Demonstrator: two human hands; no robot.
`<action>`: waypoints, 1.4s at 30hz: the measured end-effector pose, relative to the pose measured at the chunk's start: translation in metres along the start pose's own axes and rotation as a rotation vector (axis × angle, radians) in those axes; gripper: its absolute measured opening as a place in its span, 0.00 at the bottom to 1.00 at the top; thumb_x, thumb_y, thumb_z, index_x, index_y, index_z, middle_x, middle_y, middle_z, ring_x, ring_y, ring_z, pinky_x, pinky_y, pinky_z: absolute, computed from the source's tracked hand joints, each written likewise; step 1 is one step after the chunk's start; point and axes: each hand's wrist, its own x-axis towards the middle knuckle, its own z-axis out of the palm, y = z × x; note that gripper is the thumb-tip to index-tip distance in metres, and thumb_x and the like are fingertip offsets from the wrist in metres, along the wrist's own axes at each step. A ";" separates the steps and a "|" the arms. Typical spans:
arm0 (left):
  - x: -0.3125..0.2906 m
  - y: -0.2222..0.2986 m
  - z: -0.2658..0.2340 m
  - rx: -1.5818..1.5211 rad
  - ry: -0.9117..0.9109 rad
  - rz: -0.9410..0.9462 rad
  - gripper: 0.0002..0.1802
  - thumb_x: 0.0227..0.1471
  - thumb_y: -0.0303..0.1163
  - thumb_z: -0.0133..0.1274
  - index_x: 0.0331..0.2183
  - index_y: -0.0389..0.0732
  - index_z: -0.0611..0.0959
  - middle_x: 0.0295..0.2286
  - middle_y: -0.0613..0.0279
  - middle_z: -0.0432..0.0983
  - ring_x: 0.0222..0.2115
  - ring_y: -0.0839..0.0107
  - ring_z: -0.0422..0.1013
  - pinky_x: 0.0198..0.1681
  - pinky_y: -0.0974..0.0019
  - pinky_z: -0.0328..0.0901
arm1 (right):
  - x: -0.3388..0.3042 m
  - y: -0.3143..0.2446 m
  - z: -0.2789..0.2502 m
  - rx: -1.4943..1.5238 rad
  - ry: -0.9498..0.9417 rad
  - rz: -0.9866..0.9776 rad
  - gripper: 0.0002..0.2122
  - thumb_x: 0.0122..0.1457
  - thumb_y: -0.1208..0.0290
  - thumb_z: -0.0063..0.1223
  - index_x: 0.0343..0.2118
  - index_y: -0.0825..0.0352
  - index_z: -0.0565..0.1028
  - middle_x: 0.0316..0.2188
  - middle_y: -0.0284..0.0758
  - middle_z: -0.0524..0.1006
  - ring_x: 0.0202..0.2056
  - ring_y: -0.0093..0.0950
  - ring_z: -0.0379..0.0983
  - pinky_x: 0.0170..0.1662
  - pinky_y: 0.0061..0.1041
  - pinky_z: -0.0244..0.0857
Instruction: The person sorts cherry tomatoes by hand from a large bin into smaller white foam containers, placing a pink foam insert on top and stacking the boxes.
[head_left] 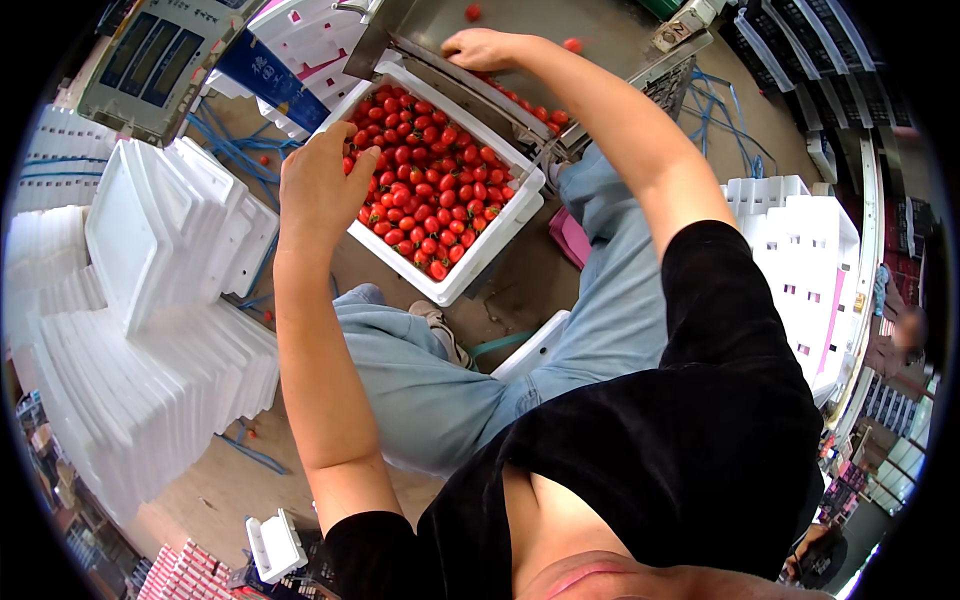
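Note:
A white plastic crate (448, 292) full of small red cherry tomatoes (425, 190) sits in front of my knees, tilted in view. My left hand (322, 180) is at the crate's left rim, thumb and forefinger apart over the nearest tomatoes, with nothing visible between them; its other fingers are partly hidden. Beyond the crate's far edge, my right hand (482, 48) reaches over a metal tray (590, 22), its fingers stretched to the left and bent down. A row of tomatoes (530, 105) lies along the tray's near lip, below my right wrist. Two loose tomatoes lie farther back.
Stacked white crate lids (150, 370) and crates fill the left side. A scale with a display panel (155, 60) stands at upper left. Blue strapping (235, 150) lies tangled on the floor. More white crates (800, 270) stand at right, black crates (815, 50) at upper right.

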 end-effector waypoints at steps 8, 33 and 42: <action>-0.007 0.010 -0.009 -0.012 -0.049 -0.088 0.23 0.50 0.45 0.55 0.42 0.36 0.81 0.34 0.47 0.80 0.38 0.50 0.76 0.44 0.54 0.68 | -0.124 -0.034 -0.015 -0.065 -0.291 0.229 0.18 0.48 0.71 0.53 0.44 0.64 0.74 0.41 0.42 0.75 0.43 0.39 0.72 0.46 0.35 0.66; -0.010 -0.011 -0.017 0.091 -0.130 -0.185 0.28 0.49 0.50 0.56 0.48 0.44 0.79 0.35 0.52 0.81 0.38 0.54 0.77 0.42 0.57 0.69 | -0.130 -0.041 -0.002 -0.248 -0.188 0.254 0.14 0.42 0.77 0.57 0.36 0.65 0.79 0.32 0.42 0.80 0.37 0.41 0.77 0.39 0.36 0.70; -0.017 -0.007 -0.018 0.101 -0.154 -0.169 0.25 0.48 0.47 0.57 0.44 0.40 0.80 0.37 0.48 0.79 0.40 0.50 0.75 0.44 0.54 0.68 | -0.116 -0.040 -0.004 -0.264 -0.397 0.397 0.17 0.39 0.78 0.59 0.37 0.64 0.80 0.32 0.40 0.81 0.34 0.37 0.79 0.34 0.34 0.72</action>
